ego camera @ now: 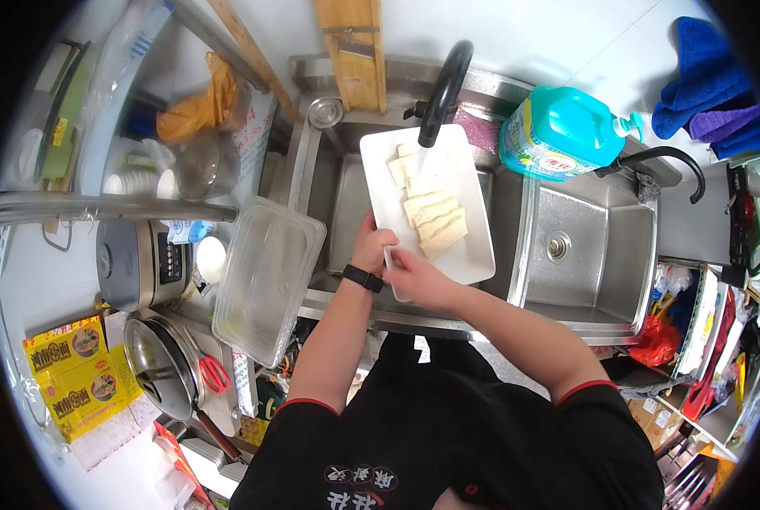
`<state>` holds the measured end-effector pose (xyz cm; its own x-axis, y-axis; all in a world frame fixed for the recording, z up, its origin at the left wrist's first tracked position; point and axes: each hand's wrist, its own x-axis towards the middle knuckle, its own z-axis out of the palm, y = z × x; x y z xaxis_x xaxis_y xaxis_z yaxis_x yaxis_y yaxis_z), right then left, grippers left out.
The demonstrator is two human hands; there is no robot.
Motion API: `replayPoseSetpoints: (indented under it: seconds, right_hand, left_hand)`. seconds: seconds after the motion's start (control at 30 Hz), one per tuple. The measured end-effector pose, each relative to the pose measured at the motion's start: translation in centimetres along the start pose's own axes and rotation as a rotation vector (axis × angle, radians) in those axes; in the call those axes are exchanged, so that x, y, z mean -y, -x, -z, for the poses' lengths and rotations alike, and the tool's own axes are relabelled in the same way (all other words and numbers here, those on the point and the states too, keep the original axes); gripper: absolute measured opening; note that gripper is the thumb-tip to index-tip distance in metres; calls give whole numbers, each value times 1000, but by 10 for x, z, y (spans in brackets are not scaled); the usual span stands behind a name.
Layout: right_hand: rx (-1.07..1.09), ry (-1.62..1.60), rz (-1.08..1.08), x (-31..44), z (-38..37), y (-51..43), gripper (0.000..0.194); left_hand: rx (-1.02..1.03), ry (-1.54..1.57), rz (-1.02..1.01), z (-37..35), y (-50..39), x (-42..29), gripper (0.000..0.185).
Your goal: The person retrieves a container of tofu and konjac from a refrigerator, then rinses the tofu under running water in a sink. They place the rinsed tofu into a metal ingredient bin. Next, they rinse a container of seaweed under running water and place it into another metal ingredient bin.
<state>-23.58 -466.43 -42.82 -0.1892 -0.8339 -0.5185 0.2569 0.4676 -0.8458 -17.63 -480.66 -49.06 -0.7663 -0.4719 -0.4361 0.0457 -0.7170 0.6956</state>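
Note:
A white rectangular tray point(380, 172) is over the left basin of a steel sink, tilted in the view. Pale slices that look like tofu point(440, 220) lie overlapping in it. My left hand point(373, 247), with a black watch on the wrist, grips the tray's near left edge. Motion blurs my right hand point(421, 280), whose fingers hold a thin white piece point(395, 280) beside the tray's near corner; what it is cannot be made out. Above the slices hangs the mouth of a black faucet point(440, 95), with a pale streak like running water under it.
A clear plastic bin point(262, 280) stands at the sink's left edge. Behind the sink are a wooden mandoline slicer point(357, 64) and a turquoise detergent jug point(564, 131). The right basin point(577, 248) has a second black faucet point(663, 156). Red-handled scissors point(214, 373) lie left.

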Motion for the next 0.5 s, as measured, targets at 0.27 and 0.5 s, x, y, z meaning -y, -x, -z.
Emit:
replayPoseSetpoints:
  seconds: [0.27, 0.5]
  right_hand:
    - [116, 1219, 341, -4, 50, 60, 43]
    - [385, 1888, 612, 15, 112, 70, 14]
  left_hand:
    - [89, 3, 4, 6, 0, -13, 77]
    - [71, 190, 108, 32, 24, 12, 78]
